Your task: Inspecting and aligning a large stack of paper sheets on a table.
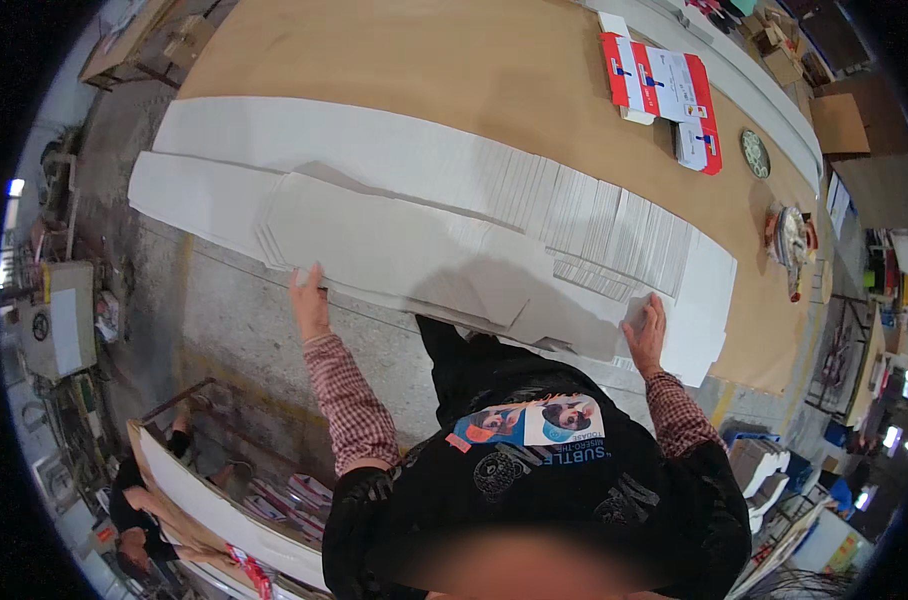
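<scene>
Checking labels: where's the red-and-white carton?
Head view, upper right: the red-and-white carton lies on the brown tabletop, beyond the white sheets, left of a round greenish object.

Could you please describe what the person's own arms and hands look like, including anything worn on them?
The left hand and right hand show no gloves. Both forearms have checked sleeves, the left sleeve and right sleeve alike in a small dark-red-and-white pattern. Above them, the black top has black sleeves. No cables are visible on either arm.
</scene>
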{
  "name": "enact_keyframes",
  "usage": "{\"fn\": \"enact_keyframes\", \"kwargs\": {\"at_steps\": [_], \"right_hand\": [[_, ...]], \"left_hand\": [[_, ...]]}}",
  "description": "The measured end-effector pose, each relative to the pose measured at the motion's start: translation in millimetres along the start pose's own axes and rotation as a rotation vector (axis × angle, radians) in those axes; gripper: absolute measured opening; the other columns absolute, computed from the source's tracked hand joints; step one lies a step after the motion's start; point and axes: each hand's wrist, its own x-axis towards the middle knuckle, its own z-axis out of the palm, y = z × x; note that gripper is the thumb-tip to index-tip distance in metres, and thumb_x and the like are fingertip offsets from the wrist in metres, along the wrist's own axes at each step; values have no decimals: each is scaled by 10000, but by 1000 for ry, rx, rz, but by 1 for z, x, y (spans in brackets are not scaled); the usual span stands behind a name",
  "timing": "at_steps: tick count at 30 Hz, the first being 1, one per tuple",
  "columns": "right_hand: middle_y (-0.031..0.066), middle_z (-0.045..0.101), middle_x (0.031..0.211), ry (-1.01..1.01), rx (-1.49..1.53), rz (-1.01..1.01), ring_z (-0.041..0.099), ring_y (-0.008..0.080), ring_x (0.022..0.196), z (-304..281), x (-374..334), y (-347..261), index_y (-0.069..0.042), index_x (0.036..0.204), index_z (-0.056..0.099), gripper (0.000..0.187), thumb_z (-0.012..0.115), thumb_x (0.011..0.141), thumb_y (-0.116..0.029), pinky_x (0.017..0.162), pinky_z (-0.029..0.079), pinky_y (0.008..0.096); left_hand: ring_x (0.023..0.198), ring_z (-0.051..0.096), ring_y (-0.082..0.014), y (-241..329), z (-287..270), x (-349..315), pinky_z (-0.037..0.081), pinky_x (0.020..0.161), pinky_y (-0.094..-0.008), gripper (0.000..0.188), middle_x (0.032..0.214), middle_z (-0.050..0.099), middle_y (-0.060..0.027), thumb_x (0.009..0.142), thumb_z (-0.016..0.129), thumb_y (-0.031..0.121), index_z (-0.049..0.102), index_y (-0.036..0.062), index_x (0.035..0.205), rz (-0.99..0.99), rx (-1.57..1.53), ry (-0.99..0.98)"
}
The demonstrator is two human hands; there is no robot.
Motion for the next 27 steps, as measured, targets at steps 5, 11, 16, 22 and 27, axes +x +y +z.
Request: {"fn": "enact_keyframes", "kwargs": {"at_steps": [5, 11, 16, 22, 27], "right_hand": [[165, 281, 1377, 3, 23, 28, 259, 363, 1262, 1, -4, 5, -41, 1153, 369, 556, 686, 719, -184, 1040, 218, 443], [161, 276, 1382, -4, -17, 27, 252, 365, 1266, 0, 0, 8, -37, 1158, 379, 548, 672, 735, -223, 1048, 210, 438], [174, 279, 1381, -31, 20, -2, 253, 359, 1270, -2, 1, 4, -32, 1155, 391, 530, 660, 749, -240, 1046, 215, 437], [190, 265, 1385, -119, 1, 9, 249, 366, 1274, -9, 6, 2, -28, 1189, 371, 553, 653, 759, -231, 1045, 224, 436], [195, 245, 1397, -190, -72, -9, 251, 363, 1279, -19, 4, 0, -5, 1211, 350, 585, 654, 762, -224, 1041, 250, 415]], "left_hand": [[500, 415, -151, 17, 50, -86, 316, 453, -299, 202, 661, 566, -85, 858, 546, 82, 569, -23, 1029, 753, 895, -145], [567, 478, -160, 32, 41, -62, 366, 505, -287, 209, 724, 594, -64, 858, 556, 91, 582, -29, 1027, 384, 397, -122], [800, 569, -197, 4, 3, -1, 450, 673, -284, 254, 931, 607, -57, 847, 585, 113, 562, -36, 1051, -282, -191, -83], [695, 568, -195, -28, 13, -4, 432, 600, -334, 206, 820, 631, -108, 841, 588, 128, 590, -54, 938, 272, 294, 80], [600, 569, -234, 6, 40, -70, 398, 534, -383, 204, 690, 559, -234, 872, 522, 131, 585, -63, 874, 653, 760, -198]]}}
